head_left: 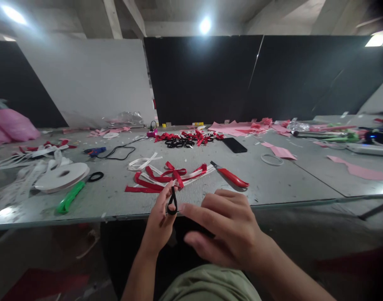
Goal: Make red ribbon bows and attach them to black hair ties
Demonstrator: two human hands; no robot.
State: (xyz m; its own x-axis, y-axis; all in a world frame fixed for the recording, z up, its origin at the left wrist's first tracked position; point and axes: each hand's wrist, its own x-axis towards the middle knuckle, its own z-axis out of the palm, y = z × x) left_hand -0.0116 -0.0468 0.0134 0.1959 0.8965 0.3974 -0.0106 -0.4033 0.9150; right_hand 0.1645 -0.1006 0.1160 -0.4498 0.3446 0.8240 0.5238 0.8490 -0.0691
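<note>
My left hand (160, 223) is closed on a narrow black ribbon (173, 198) just off the table's front edge. The ribbon forms a slim upright loop, with a band of it around a fingertip. Close on its right is my right hand (227, 230), index finger stretched towards the loop and thumb apart below; I see nothing held in it. Beyond the hands, cut red ribbons (153, 177) and white printed ribbons (194, 179) lie across one another. A red-handled utility knife (231, 175) rests beside them, its dark tip pointing away to the left.
On the grey table (191, 200) lie a white ribbon roll (61, 177), a green cutter (70, 197), a black ring (96, 177) and a blue glue gun (95, 151). Further back are piled red and black bows (188, 139), a phone (234, 145) and pink scraps (282, 151).
</note>
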